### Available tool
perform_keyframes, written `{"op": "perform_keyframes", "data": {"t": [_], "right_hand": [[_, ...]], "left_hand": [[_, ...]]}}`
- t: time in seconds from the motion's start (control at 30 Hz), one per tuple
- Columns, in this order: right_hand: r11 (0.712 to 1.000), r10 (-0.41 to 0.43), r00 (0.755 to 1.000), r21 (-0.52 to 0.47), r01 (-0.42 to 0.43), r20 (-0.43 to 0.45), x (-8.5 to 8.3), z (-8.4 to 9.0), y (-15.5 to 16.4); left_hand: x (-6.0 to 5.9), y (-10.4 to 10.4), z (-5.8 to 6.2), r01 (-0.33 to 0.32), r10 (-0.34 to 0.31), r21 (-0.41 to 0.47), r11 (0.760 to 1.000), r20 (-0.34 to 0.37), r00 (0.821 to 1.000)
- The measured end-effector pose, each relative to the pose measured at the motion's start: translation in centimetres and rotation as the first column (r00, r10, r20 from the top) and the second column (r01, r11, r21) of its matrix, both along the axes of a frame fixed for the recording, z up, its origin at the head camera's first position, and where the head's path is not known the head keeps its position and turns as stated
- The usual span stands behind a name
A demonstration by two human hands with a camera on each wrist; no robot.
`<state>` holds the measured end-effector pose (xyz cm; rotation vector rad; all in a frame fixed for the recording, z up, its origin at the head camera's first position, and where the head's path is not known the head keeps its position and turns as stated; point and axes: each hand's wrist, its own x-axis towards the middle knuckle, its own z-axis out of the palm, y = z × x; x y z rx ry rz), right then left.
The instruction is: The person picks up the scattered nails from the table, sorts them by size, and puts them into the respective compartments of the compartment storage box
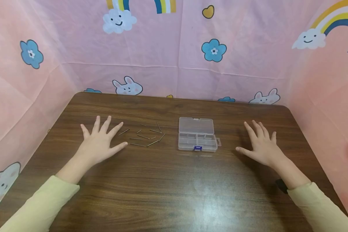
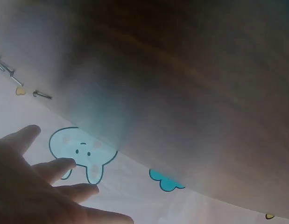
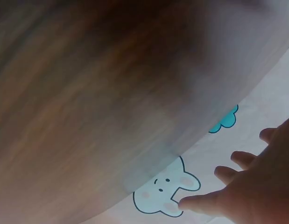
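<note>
Nails (image 1: pixel 145 137) beside left hand (image 1: pixel 100 145); right hand (image 1: pixel 261 146) apart.

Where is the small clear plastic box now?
In the head view, the clear box sits mid-table, between the scattered nails and the right hand.

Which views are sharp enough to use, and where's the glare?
Head view: sharp; nails and clear box read well, a glare patch on the table near the front edge, soft shadows beside both hands. Left wrist view: tabletop blurred with a pale haze, left hand soft, a few nails small at the left edge. Right wrist view: tabletop strongly blurred, right hand out of focus.
</note>
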<state>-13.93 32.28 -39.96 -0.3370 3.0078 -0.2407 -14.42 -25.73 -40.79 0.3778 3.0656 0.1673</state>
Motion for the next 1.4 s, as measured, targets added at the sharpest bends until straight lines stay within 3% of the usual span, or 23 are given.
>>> {"op": "perform_keyframes", "data": {"t": [0.4,0.7,0.87,1.07,1.13,1.27,1.4], "right_hand": [[0.984,0.055,0.998,-0.17,-0.055,-0.005,-0.7,0.1,-1.8],[0.938,0.078,0.997,-0.341,-0.068,0.016,-1.2,0.0,-3.5],[0.867,0.068,0.996,-0.496,-0.033,0.053,-1.4,0.0,-4.2],[0.686,0.091,0.983,-0.726,0.051,0.156,-1.8,0.1,-5.4],[0.65,0.108,0.98,-0.758,0.057,0.167,-2.0,0.0,-5.8],[0.624,0.135,0.973,-0.779,0.065,0.189,-2.3,-0.4,-6.4],[0.63,0.15,0.965,-0.773,0.073,0.214,-2.4,-1.0,-6.7]], "left_hand": [[-1.6,-0.6,0.0,0.003,-0.004,0.078,0.997,0.014,1.0],[-2.6,-0.8,-0.3,0.001,0.015,0.256,0.967,-0.063,0.998],[-3.2,-0.7,-0.2,-0.002,0.034,0.36,0.933,-0.084,0.996],[-3.6,-0.8,-0.1,-0.047,0.054,0.434,0.9,-0.005,0.999],[-3.8,-0.8,-0.1,-0.065,0.057,0.44,0.895,0.032,0.998],[-4.2,-0.8,-0.3,-0.088,0.05,0.453,0.887,0.094,0.994],[-4.5,-0.6,-0.5,-0.083,0.028,0.466,0.881,0.124,0.992]]}}
